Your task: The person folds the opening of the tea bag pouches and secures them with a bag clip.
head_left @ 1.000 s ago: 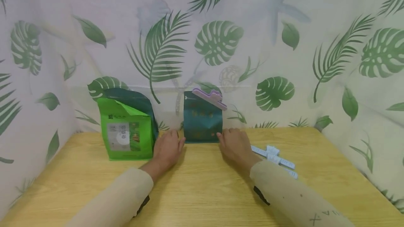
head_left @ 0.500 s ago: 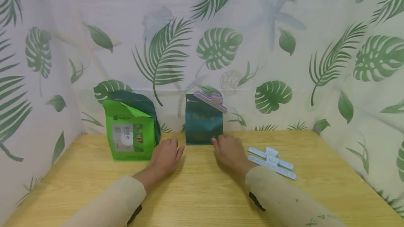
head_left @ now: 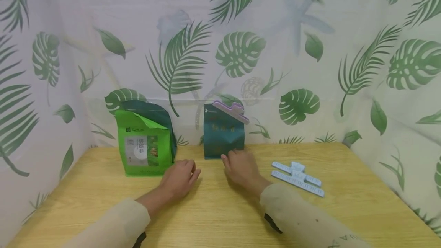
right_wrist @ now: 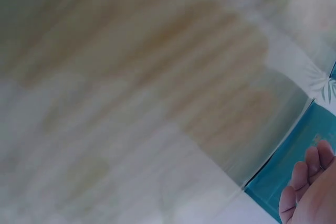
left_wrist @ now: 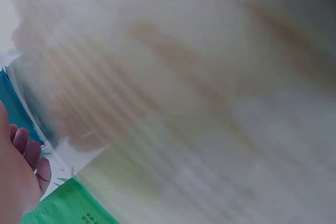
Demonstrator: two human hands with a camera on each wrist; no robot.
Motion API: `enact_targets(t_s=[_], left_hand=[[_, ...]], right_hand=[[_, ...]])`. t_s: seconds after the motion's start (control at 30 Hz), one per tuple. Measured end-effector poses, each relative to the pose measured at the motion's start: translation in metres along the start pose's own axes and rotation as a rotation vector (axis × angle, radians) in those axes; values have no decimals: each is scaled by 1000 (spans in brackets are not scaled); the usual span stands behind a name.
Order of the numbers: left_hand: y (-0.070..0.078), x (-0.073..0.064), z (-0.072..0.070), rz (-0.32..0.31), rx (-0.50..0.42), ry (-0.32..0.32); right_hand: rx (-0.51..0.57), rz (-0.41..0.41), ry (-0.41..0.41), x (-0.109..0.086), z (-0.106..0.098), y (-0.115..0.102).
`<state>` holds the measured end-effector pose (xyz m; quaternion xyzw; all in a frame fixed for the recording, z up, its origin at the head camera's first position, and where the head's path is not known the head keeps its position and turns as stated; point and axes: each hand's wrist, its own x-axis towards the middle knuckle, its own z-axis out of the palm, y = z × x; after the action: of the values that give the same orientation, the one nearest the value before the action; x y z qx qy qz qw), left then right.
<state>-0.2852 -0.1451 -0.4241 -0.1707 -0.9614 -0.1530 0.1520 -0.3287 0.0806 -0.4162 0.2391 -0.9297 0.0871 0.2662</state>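
Observation:
A dark teal pouch (head_left: 224, 135) stands upright at the back of the table, its upper right corner folded under a slanted purple sealing clip (head_left: 231, 111). My right hand (head_left: 242, 168) is just in front of the pouch's lower right, fingers loosely bent around nothing. To the left, my left hand (head_left: 180, 177) lies low over the table beside a bright green tea bag (head_left: 162, 163), also holding nothing. In the right wrist view, the bent fingers (right_wrist: 300, 174) appear against the teal pouch. Curled fingertips (left_wrist: 32, 153) show at the left wrist view's edge.
Behind the green bag stands another dark teal bag (head_left: 148, 108), partly hidden. Pale blue sealing clips (head_left: 298, 181) lie on the wooden table (head_left: 220, 217) at the right. A leaf-patterned cloth (head_left: 255, 7) hangs along the back and sides.
Both hands have drawn back toward me from the sides of the clipped pouch. The pouch stays standing. The head view has shifted slightly, and the pale blue clips are now uncovered.

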Motion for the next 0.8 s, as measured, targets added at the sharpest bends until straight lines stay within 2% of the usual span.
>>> enact_targets(t_s=[0.23,0.5,0.8], left_hand=[[-3,-8,-2,55,46,10],[-7,-17,-10,61,75,-4],[-16,-26,-17,62,102,12]], right_hand=[[22,42,-79,2,0,-13],[25,9,-122,4,0,-25],[53,-33,-122,5,1,-39]])
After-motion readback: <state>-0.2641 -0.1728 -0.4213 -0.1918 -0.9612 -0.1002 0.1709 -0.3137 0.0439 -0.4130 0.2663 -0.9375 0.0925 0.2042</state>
